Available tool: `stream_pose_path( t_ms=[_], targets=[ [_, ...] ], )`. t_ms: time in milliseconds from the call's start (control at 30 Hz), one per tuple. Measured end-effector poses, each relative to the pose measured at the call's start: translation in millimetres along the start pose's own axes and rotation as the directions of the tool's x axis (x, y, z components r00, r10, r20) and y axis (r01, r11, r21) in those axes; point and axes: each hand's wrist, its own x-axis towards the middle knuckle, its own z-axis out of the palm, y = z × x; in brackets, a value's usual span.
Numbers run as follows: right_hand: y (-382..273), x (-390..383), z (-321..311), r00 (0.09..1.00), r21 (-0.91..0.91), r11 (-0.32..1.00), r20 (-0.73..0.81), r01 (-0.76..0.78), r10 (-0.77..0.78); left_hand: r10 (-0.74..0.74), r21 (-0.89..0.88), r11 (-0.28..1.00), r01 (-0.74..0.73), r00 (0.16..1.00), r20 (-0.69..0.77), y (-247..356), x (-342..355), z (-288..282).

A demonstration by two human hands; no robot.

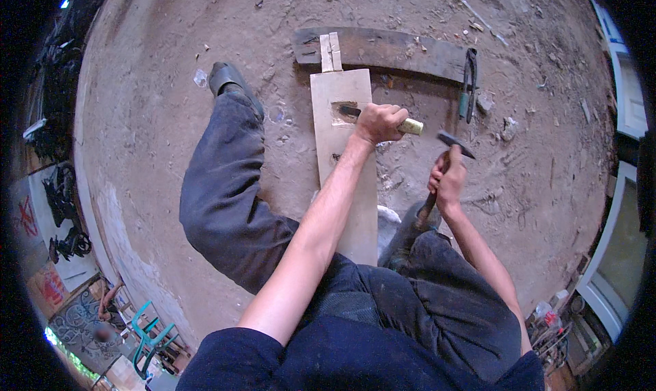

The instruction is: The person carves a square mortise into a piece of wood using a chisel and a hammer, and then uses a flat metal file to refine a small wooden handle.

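A pale wooden board [345, 193] stretches away from between my legs, with a tenon-like narrow piece at its far end. Wrapped round the handle of a chisel [412, 126], my left hand [380, 122] is closed above the board. The chisel's dark blade points left into a rough rectangular cutout [344, 112]. A smaller dark hole [336, 157] lies nearer to me. To the right of the board, my right hand [447, 181] is closed on the wooden handle of a hammer [456, 145]. Its dark metal head is raised beside the chisel's butt, apart from it.
A dark weathered plank [389, 51] lies across under the board's far end. Pincers with teal grips [468, 84] rest at its right end. Dirt floor [540, 118] surrounds them. A green plastic chair [150, 336] stands lower left; white framed panels [615, 247] lean at the right.
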Motion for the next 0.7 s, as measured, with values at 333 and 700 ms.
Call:
stream_pose_path(
  t_ms=[333, 700],
  targets=[
    [-2.8, -3.7, 23.2, 0.994, 0.157, 0.985, -0.091, 0.075, -0.061, -0.052, 0.034, 0.998, 0.054, 0.997, -0.057, -3.6, 1.2, -0.9],
    [-31.7, 21.5, -3.7, 1.0, 0.002, 1.0, 0.007, 0.016, -0.016, 0.05, -0.015, 0.999, -0.051, 0.998, -0.029, 0.9, -3.5, -0.8]
  ],
)
